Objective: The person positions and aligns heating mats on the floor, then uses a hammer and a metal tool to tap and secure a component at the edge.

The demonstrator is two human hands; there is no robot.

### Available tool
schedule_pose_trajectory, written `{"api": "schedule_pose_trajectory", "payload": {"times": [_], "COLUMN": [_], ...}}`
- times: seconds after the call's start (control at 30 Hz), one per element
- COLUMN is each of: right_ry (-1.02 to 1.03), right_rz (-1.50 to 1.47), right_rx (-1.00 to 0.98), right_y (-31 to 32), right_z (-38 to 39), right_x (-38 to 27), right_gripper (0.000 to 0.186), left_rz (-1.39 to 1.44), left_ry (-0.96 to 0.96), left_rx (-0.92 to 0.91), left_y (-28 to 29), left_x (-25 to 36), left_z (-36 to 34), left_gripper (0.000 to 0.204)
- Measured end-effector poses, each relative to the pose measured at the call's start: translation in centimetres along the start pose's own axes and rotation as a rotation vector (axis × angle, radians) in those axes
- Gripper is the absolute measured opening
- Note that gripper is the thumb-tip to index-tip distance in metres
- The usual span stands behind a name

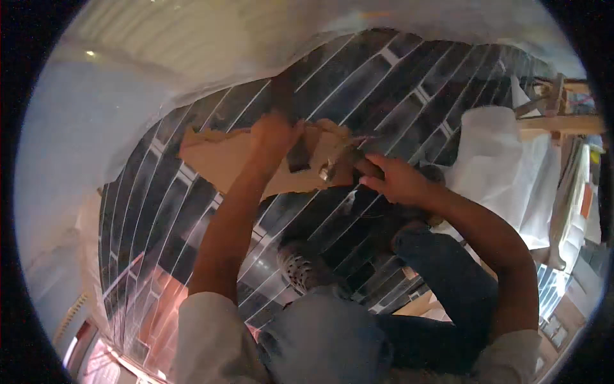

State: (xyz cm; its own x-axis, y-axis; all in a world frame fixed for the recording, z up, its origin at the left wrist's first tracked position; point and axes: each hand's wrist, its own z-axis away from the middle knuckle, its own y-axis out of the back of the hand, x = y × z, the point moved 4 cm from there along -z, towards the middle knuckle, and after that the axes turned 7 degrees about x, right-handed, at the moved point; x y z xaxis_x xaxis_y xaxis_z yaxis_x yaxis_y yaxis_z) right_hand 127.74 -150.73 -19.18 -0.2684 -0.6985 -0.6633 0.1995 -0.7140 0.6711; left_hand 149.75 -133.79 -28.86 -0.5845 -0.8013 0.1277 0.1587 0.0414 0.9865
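From my remote station I view, nearest, the person's denim-clad knee point(323, 336). Beyond it, the right hand point(406, 182) is clamped on the handle of a hammer point(369, 168); the tool extends leftward from the fingers, its metal head above the right part of the cardboard point(220, 153). The left hand point(275, 136), farther forward, is closed around a dark strip point(300, 157). The strip's near end shows just right of this hand, over the cardboard. I cannot tell whether hammer and strip touch. Below lies the dark tiled floor point(377, 86); right, white sheeting point(489, 160).
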Motion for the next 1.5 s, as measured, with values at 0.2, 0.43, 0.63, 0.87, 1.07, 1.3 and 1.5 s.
{"api": "schedule_pose_trajectory", "payload": {"times": [0.2,0.43,0.63,0.87,1.07,1.3,1.5], "right_ry": [-0.166,-0.132,0.674,-0.226,0.056,0.244,-0.399], "right_rz": [-0.261,-0.191,0.115,-0.364,-0.288,0.069,-0.254], "right_rx": [-0.136,-0.208,0.276,-0.394,-0.387,-0.03,0.158], "right_y": [-0.7,-3.8,-6.0,-5.3,-6.1,2.0,-0.2], "right_z": [-6.8,-9.7,-10.5,-10.3,-11.7,-13.6,-13.1], "right_x": [-3.2,-1.4,-1.0,-2.5,-5.3,-2.9,-1.3], "right_gripper": [0.062,0.062,0.062,0.066,0.068,0.038,0.025], "left_rz": [0.33,0.111,0.117,0.357,0.584,0.431,0.404], "left_ry": [-0.171,-0.038,-0.083,0.181,0.474,0.394,0.357], "left_rx": [0.057,-0.038,-0.188,-0.561,-0.793,-0.922,-0.91], "left_y": [0.6,2.4,4.4,4.8,0.6,-0.2,1.1], "left_x": [-6.3,-4.3,-3.5,-3.6,-12.5,-7.6,-7.0], "left_z": [-5.8,-8.9,-11.1,-10.7,-15.1,-15.1,-13.8], "left_gripper": [0.068,0.069,0.07,0.065,0.068,0.074,0.071]}}
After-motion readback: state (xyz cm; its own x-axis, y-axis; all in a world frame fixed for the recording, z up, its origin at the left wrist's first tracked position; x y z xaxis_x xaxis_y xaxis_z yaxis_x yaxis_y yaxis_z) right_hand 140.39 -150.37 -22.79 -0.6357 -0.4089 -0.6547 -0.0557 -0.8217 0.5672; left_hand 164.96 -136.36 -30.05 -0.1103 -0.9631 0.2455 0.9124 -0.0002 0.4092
